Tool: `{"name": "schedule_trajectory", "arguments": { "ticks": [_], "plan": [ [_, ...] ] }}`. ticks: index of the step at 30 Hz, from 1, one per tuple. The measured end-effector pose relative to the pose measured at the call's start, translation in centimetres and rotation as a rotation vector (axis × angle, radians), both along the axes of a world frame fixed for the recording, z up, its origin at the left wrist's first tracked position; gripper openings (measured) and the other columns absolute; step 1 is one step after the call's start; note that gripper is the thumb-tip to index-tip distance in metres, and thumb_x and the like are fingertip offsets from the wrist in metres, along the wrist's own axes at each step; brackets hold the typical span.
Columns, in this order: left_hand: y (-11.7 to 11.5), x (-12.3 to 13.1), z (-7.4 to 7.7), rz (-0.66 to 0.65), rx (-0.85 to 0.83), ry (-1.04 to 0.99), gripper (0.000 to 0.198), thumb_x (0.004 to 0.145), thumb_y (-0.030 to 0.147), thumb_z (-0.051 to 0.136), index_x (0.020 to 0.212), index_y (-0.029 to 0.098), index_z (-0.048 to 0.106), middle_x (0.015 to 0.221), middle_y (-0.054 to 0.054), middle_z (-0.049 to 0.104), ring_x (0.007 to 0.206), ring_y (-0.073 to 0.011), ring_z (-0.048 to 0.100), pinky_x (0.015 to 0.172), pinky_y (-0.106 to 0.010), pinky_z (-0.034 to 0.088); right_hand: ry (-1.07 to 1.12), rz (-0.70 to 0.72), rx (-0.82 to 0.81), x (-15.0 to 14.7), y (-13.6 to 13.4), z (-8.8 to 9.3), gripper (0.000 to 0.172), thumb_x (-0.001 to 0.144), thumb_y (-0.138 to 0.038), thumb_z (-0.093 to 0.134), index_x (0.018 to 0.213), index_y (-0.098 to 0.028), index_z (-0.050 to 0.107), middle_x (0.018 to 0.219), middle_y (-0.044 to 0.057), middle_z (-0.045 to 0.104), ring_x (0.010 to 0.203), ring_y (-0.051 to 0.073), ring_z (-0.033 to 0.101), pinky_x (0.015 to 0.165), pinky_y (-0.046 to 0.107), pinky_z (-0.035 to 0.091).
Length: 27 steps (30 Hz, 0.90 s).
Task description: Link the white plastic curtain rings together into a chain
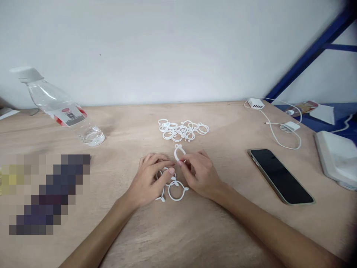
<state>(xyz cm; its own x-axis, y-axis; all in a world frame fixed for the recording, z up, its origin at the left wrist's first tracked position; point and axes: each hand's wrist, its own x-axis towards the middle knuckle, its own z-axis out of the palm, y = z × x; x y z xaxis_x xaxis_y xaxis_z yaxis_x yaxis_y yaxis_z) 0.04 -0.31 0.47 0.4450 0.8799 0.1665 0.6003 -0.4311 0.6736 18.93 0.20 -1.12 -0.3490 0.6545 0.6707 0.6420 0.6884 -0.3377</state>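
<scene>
My right hand (202, 173) pinches a white curtain ring (176, 153) between thumb and fingers. The ring stands on edge, its small eyelet pointing away from me. Just to the left, my left hand (149, 180) rests low over the table with thumb and fingers apart, its fingertips close to the held ring. Under and beside this hand lie several white rings, partly covered by it; one loose ring (176, 200) shows whole, its eyelet to the right. Farther back, a pile of similar rings (182, 130) lies tangled on the wooden table (178, 238).
At left a clear water bottle (69, 115) stands behind a blurred-out patch (52, 193). A phone (281, 176) lies at right. Beyond it are a white charger (256, 103) with a cable, a plug (290, 127) and a white device (336, 158). A wall closes the back.
</scene>
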Motion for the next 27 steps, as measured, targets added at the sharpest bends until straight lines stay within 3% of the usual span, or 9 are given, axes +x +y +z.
{"name": "schedule_trajectory", "arguments": {
  "ticks": [6, 10, 15, 19, 23, 27],
  "plan": [
    [0.3, -0.3, 0.2, 0.006, -0.157, -0.231, 0.042, 0.095, 0.044, 0.034, 0.101, 0.02, 0.068, 0.103, -0.005, 0.067, 0.098, -0.0211, 0.057, 0.091, -0.034, 0.041, 0.01, 0.206, -0.007, -1.5, -0.7, 0.2, 0.007, 0.09, -0.013, 0.048, 0.086, -0.017, 0.052, 0.074, 0.004, 0.065, 0.066, 0.014, 0.055, 0.067, 0.029, 0.043],
    [0.4, -0.5, 0.4, -0.002, -0.323, -0.372, 0.043, 0.092, 0.049, 0.042, 0.113, 0.018, 0.064, 0.113, -0.007, 0.065, 0.099, -0.0214, 0.06, 0.087, -0.03, 0.046, 0.019, 0.237, -0.021, -1.4, -0.6, 0.1, 0.009, 0.092, -0.013, 0.045, 0.087, -0.016, 0.051, 0.074, 0.004, 0.063, 0.065, 0.014, 0.053, 0.062, 0.026, 0.043],
    [0.4, -0.4, 0.3, -0.011, -0.379, -0.401, 0.044, 0.088, 0.047, 0.051, 0.119, 0.017, 0.06, 0.116, -0.007, 0.064, 0.102, -0.022, 0.059, 0.089, -0.029, 0.047, -0.006, 0.243, -0.057, -1.5, -0.6, 0.3, 0.018, 0.094, -0.017, 0.04, 0.08, -0.018, 0.051, 0.068, 0.003, 0.06, 0.062, 0.013, 0.052, 0.059, 0.026, 0.041],
    [0.5, -0.3, 0.2, 0.027, -0.352, -0.371, 0.042, 0.09, 0.048, 0.048, 0.112, 0.016, 0.062, 0.102, -0.006, 0.067, 0.091, -0.0197, 0.061, 0.082, -0.028, 0.049, 0.079, 0.264, -0.264, -1.3, -0.8, 0.8, 0.018, 0.095, -0.021, 0.04, 0.085, -0.019, 0.055, 0.078, 0.003, 0.065, 0.072, 0.014, 0.058, 0.067, 0.026, 0.044],
    [0.6, -0.4, 0.4, 0.042, -0.366, -0.317, 0.043, 0.092, 0.05, 0.042, 0.107, 0.015, 0.063, 0.084, -0.003, 0.065, 0.078, -0.018, 0.058, 0.067, -0.026, 0.048, 0.432, 0.118, -0.575, -0.7, -0.3, 0.8, 0.02, 0.094, -0.03, 0.042, 0.092, -0.02, 0.059, 0.076, 0.0, 0.064, 0.067, 0.011, 0.057, 0.064, 0.024, 0.045],
    [0.6, -0.4, 0.7, 0.017, -0.296, -0.231, 0.04, 0.092, 0.048, 0.04, 0.101, 0.015, 0.063, 0.084, -0.004, 0.061, 0.074, -0.0165, 0.055, 0.066, -0.026, 0.045, 0.718, 0.022, -0.747, -0.5, 0.6, 0.5, 0.024, 0.092, -0.037, 0.045, 0.091, -0.018, 0.06, 0.072, 0.0, 0.062, 0.064, 0.011, 0.054, 0.062, 0.024, 0.045]
  ]
}}
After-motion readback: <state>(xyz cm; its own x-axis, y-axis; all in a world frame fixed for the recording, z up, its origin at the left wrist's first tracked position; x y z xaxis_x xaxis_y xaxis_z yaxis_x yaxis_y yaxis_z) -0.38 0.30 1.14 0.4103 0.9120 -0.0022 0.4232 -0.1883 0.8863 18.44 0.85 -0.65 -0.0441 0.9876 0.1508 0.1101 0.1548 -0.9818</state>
